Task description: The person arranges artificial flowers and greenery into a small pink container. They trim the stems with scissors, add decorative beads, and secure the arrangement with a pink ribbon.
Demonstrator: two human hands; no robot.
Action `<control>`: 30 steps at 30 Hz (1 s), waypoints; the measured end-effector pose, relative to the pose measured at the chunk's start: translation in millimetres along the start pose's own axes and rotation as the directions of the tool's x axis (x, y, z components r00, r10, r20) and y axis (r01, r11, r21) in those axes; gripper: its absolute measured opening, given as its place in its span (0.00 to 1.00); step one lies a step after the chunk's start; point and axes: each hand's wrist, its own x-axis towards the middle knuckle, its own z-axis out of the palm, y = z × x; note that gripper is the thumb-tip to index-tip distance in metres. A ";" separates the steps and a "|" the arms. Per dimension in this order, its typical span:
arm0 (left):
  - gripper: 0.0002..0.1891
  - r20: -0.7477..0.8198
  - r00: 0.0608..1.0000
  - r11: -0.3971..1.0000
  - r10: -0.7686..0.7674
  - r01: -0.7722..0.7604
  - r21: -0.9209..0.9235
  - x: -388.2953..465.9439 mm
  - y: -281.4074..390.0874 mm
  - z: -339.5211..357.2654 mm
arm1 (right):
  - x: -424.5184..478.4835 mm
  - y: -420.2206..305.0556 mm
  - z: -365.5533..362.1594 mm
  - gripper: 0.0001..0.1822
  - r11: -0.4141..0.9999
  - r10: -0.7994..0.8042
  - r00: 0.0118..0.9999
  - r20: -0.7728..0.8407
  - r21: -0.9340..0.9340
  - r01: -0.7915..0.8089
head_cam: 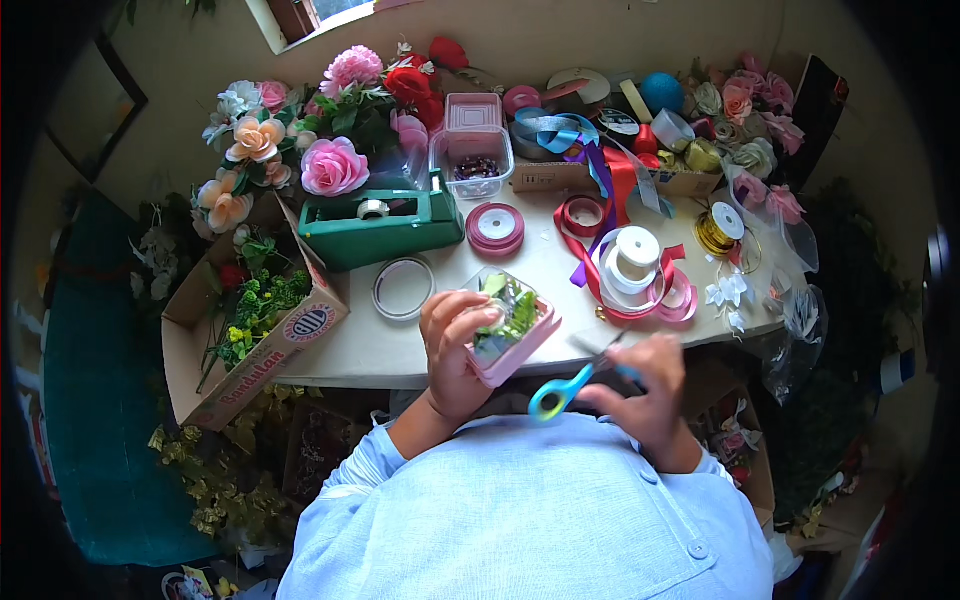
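My left hand (456,352) grips a small pink plastic container (517,351) above the table's front edge. Green artificial leaves (523,315) fill it, with something pale under my fingers that I cannot make out. In my right hand (651,394) is a pair of scissors (556,396) with blue and yellow handles. The hand and blades are blurred, and the blades point up and away from me, to the right of the container. Behind the scissors lie white ribbon spools (636,251) and a loose red ribbon (589,277).
A green tape dispenser (382,244), a tape roll (403,289) and a pink ribbon roll (495,229) stand behind my left hand. An open cardboard box (281,345) of artificial greenery juts out at left. Gold cord (718,229) and a plastic bag (799,330) sit at right.
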 end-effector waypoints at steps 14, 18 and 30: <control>0.24 0.122 0.976 0.981 0.182 -0.188 0.042 -1.0 -10.2 -24.3 | 43.0 75.7 -28.3 0.30 0.657 0.189 0.973 -0.133 -0.719 -0.226; 0.22 0.066 0.969 0.968 0.239 -0.243 0.055 -5.4 -9.4 -21.0 | 43.0 20.6 7.9 0.28 0.774 0.370 0.854 0.366 0.387 -0.501; 0.19 0.002 0.955 0.939 0.295 -0.290 0.187 -24.3 -18.4 -30.0 | 34.5 -6.4 64.6 0.13 -0.546 0.035 0.494 0.869 0.431 -0.719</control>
